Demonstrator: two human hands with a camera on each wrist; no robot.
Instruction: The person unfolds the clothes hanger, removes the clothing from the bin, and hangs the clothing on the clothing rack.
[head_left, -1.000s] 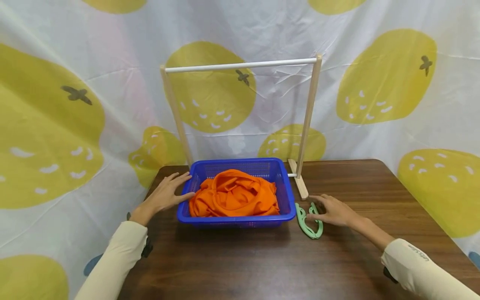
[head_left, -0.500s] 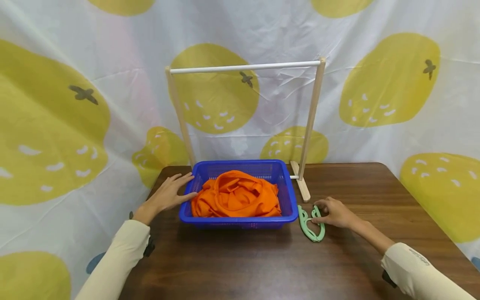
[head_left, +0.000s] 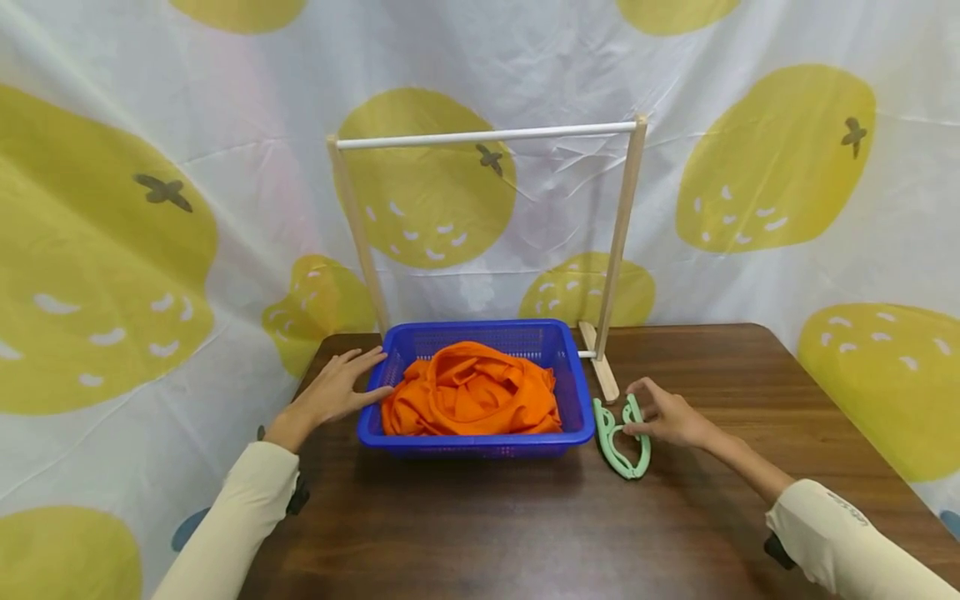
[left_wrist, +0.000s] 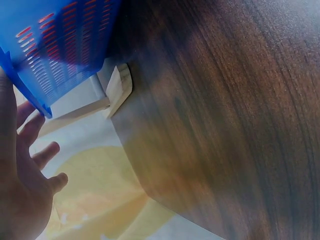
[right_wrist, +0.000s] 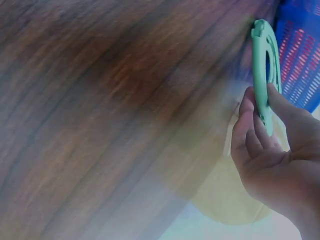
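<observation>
The person's right hand [head_left: 667, 417] pinches the green hanger [right_wrist: 259, 65] near one of its two ends: in the right wrist view the thumb [right_wrist: 280, 102] lies on one face of it, and the other fingers [right_wrist: 244, 132] lie along the opposite side. The gap between them is therefore narrow, filled by the hanger. The curved part of the hanger extends out from the fingertips, toward the person, just beside the right side of the blue basket [head_left: 472, 440]. Whether this part touches the wooden table [head_left: 480, 533], one cannot tell. The left hand [head_left: 330, 392] has its fingers widely spread at the left rim of the basket; how firmly they touch it is not clear. Inside the basket lies an orange cloth [head_left: 472, 387], bunched, and behind it stands a rack [head_left: 621, 233].
</observation>
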